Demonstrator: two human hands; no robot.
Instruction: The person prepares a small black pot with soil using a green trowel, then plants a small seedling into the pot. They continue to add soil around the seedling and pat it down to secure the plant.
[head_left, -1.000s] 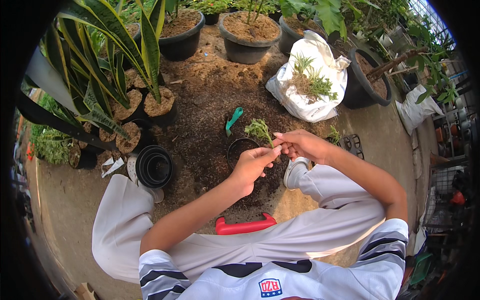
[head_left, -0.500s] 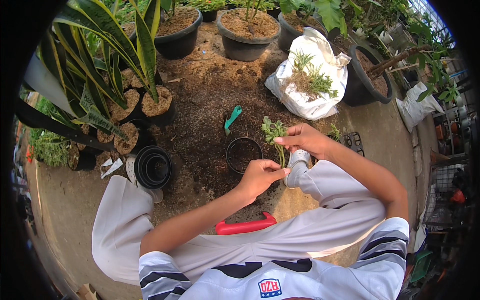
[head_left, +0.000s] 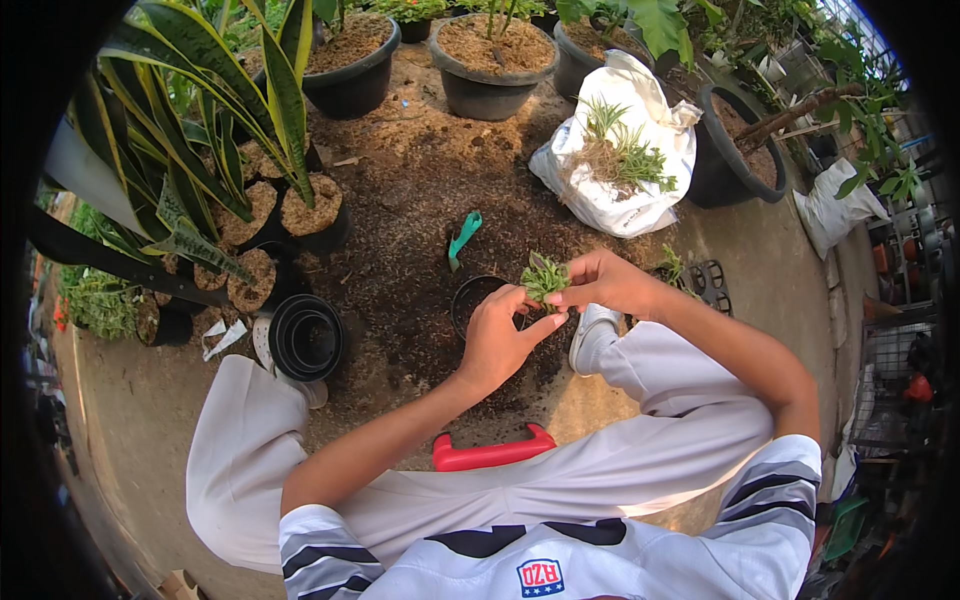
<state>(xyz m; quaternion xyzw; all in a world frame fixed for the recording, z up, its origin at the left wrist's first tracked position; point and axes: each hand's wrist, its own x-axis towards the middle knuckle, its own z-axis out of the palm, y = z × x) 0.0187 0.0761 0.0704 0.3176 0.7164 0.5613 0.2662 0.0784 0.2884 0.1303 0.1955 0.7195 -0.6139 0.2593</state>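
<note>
A small leafy green cutting is between my two hands, above the right side of a round black pot. My right hand pinches it from the right with thumb and fingertips. From the left, my left hand has its fingertips at the cutting's lower leaves, thumb stretched toward the right hand. The cutting's stem is hidden behind the fingers. My left hand covers much of the pot. Beyond the pot, a hand trowel with a green handle lies on scattered dark soil.
Stacked black pots stand by my left foot. A red handle-shaped object lies before my lap. At the far right, a white sack holds loose plants. Potted snake plants crowd the left; large planters line the back.
My left hand has moved up and slightly left, from the stem's lower end to the leaves. The cutting now sits lower, its leaves facing up and its stem out of sight.
</note>
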